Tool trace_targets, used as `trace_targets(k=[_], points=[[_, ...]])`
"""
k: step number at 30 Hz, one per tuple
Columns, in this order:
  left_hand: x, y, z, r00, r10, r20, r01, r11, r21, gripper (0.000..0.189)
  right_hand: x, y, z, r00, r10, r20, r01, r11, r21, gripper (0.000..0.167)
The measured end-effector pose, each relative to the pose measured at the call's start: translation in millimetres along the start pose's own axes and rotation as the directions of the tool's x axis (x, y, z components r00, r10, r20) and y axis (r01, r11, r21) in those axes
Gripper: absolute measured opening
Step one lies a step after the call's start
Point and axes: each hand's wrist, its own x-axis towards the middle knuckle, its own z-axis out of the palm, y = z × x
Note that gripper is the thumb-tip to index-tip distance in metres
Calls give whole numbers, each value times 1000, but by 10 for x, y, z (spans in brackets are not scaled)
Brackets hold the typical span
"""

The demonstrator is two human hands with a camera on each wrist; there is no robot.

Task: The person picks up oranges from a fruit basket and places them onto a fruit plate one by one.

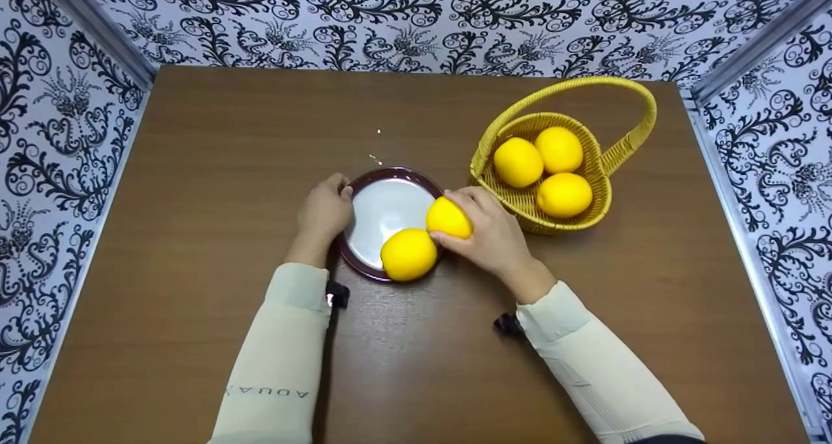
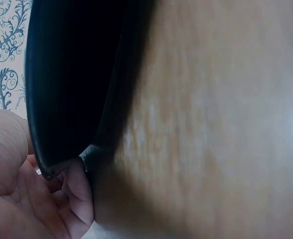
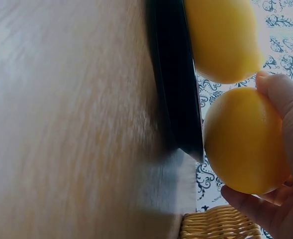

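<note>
My left hand (image 1: pixel 326 211) pinches the left rim of a round plate (image 1: pixel 380 203), white inside with a dark red-brown border. In the left wrist view, the plate's dark edge (image 2: pixel 71 89) lies between thumb and fingers. A yellow lemon (image 1: pixel 408 255) rests on the plate's front right part. My right hand (image 1: pixel 491 233) holds another lemon (image 1: pixel 448 217) over the right rim, thumb and fingers around it. The right wrist view shows this held lemon (image 3: pixel 245 142) just beside the plate's edge (image 3: pixel 178 84); whether they touch I cannot tell.
A yellow wicker basket (image 1: pixel 608 203) with a tall arched handle stands to the right, behind my right hand, with three lemons (image 1: pixel 564 195) inside. Small pale specks (image 1: pixel 376 159) lie behind the plate on the brown wooden table (image 1: pixel 260 125). Patterned walls (image 1: pixel 403 21) enclose the back and sides.
</note>
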Motion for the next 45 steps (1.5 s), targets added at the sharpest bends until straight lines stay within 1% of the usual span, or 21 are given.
trace_targets(k=[3,14,19,26,33,40,45], points=[[-6,7,-2,1000,11,-11,-11,1000,9,22,0,-17,13,1000,13,12,-13,1000,0,67],[1,5,-1,1000,0,-3,0,1000,-1,23,15,-56,76,999,25,33,-26,999,32,67],[14,-12,10,1000,-3,-1,3,1000,1,23,29,-88,100,998,16,53,-19,999,42,66],[6,2,2,1000,-4,4,4,1000,5,22,30,-112,149,998,2,69,-5,999,37,63],[21,2,-6,1000,-3,11,3,999,37,25,37,-126,188,996,5,85,-10,998,59,62],[23,-9,-2,1000,-4,20,3,1000,23,25,30,-125,217,992,-12,128,4,998,61,64],[21,-13,-5,1000,3,18,-3,1000,16,24,26,-113,196,988,-23,152,13,998,68,66]])
